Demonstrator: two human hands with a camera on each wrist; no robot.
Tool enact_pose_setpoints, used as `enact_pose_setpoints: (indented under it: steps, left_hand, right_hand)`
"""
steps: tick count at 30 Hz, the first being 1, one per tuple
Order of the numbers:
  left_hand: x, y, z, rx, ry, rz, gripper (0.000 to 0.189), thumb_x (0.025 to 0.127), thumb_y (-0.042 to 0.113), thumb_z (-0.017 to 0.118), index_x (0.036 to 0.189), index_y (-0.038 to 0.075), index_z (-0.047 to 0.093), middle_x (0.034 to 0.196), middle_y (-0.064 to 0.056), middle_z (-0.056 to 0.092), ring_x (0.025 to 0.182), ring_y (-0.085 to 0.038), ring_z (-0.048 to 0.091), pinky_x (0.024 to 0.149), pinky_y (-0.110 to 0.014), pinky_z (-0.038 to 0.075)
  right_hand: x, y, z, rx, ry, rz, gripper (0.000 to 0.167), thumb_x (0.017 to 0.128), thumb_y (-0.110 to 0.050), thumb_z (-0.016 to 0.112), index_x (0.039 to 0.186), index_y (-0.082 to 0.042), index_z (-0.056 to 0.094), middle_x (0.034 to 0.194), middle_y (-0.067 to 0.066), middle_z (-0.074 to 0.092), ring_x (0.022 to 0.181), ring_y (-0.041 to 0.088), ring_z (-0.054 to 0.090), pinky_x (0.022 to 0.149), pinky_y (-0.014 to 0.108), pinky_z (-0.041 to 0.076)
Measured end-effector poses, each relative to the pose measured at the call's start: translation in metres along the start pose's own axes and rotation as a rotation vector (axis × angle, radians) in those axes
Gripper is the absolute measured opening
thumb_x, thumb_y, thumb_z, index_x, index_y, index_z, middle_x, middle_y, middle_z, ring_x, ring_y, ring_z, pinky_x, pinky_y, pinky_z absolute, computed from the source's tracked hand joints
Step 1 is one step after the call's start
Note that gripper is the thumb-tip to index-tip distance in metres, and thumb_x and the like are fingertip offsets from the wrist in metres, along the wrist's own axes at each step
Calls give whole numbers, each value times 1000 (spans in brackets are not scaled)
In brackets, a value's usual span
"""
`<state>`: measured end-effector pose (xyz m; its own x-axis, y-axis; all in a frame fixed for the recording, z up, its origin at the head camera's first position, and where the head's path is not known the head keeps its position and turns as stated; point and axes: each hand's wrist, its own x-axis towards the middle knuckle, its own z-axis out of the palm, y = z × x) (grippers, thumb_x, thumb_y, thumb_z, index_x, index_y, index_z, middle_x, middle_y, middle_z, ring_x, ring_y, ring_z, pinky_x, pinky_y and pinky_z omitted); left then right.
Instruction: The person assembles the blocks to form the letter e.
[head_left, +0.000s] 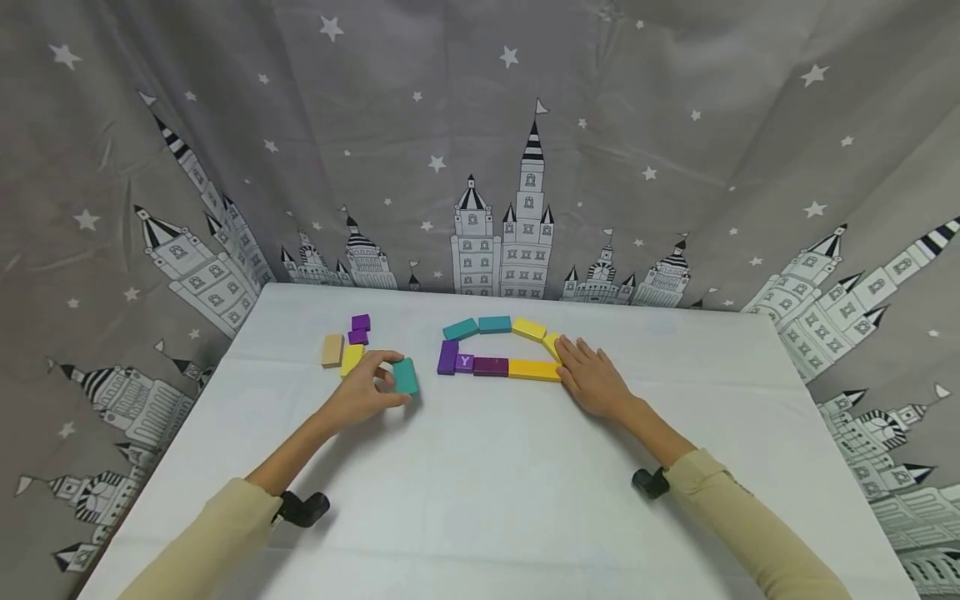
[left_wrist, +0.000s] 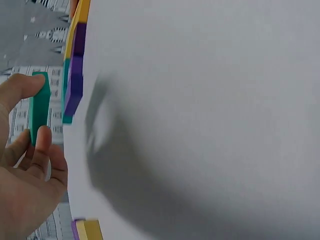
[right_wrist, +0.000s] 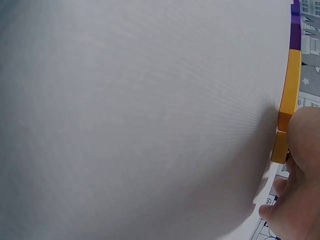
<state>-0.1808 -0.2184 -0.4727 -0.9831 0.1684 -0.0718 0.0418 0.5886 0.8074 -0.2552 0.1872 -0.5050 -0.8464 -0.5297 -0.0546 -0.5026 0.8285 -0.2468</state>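
My left hand [head_left: 360,392] pinches a teal block [head_left: 406,377] between thumb and fingers, left of a closed outline of blocks. In the left wrist view, that block is held on edge, thumb on one end and fingertips at the other. My right hand [head_left: 595,382] rests at the outline's right end, fingers extended over a yellow block [head_left: 551,343] and partly hiding it. The outline's near row has a purple block [head_left: 447,357], a purple block marked Y [head_left: 464,363], a dark purple block [head_left: 491,367] and a long orange-yellow block [head_left: 534,370], which the right thumb touches.
Two teal blocks, the left one [head_left: 461,329] tilted, and a yellow block [head_left: 529,329] form the outline's far side. Behind my left hand lie a tan block [head_left: 332,351], a yellow block [head_left: 352,358] and two small purple blocks [head_left: 361,322]. A castle-print curtain [head_left: 637,192] stands behind the white table [head_left: 465,500].
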Motion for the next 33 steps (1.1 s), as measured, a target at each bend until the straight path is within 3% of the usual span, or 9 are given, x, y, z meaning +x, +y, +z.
enact_pose_setpoints:
  steps: [10, 17, 26, 33]
  left_hand:
    - [11, 14, 38, 45, -43, 73, 66, 79, 11, 83, 134, -1, 49, 129, -19, 47, 103, -28, 53, 86, -40, 50]
    - [12, 12, 55, 66, -20, 128, 69, 79, 10, 84, 136, -7, 49, 124, -19, 52, 96, -23, 53, 83, -36, 49]
    - [12, 11, 68, 44, -2, 67, 71, 78, 11, 85, 136, -8, 49, 111, -13, 54, 91, -20, 51, 81, -35, 47]
    - [15, 8, 73, 60, 20, 65, 71, 78, 12, 86, 136, -7, 50, 117, -15, 51, 91, -21, 50, 78, -34, 47]
  right_hand:
    - [0, 0, 1, -9, 2, 5, 56, 109, -31, 35, 158, -5, 24, 163, 12, 21, 148, 40, 17, 116, 63, 15]
    - [0, 0, -1, -12, -5, 15, 56, 109, -31, 35, 158, -6, 23, 163, 10, 21, 148, 38, 17, 116, 62, 16]
    - [-1, -2, -3, -4, 8, 3, 56, 109, -30, 37, 157, -5, 25, 162, 12, 23, 147, 40, 19, 115, 63, 17]
    - [0, -2, -2, -6, 13, -1, 56, 109, -30, 38, 157, -4, 26, 162, 12, 24, 147, 41, 20, 115, 64, 17]
